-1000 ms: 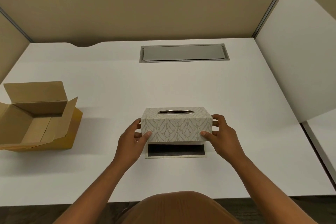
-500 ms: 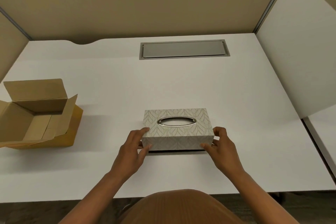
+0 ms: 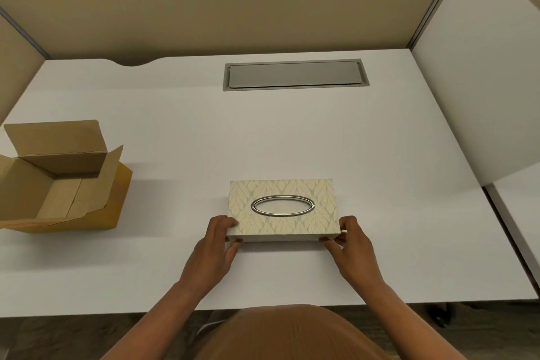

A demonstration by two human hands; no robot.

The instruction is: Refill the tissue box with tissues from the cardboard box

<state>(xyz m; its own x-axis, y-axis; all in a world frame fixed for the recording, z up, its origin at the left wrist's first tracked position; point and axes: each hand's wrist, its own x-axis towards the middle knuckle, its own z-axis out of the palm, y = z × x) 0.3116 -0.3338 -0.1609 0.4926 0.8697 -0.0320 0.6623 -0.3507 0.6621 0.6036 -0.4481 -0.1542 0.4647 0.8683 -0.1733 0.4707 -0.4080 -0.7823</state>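
The tissue box (image 3: 283, 210) sits flat on the white worktop (image 3: 380, 155), close to its near edge, with the oval metal opening facing up. The left hand (image 3: 217, 242) holds its near left corner, thumb on the top edge and fingers on the front face. The right hand (image 3: 352, 240) holds the near right corner in the same way. The cardboard box (image 3: 58, 181) stands well apart on the left, its flaps open; as far as I can see, it is empty inside.

I think the cover is being seated. If one side is pressed harder than the other, the cover may sit crooked. Through the opening I cannot tell if tissue shows, so the first sheet may be hard to pull out later.
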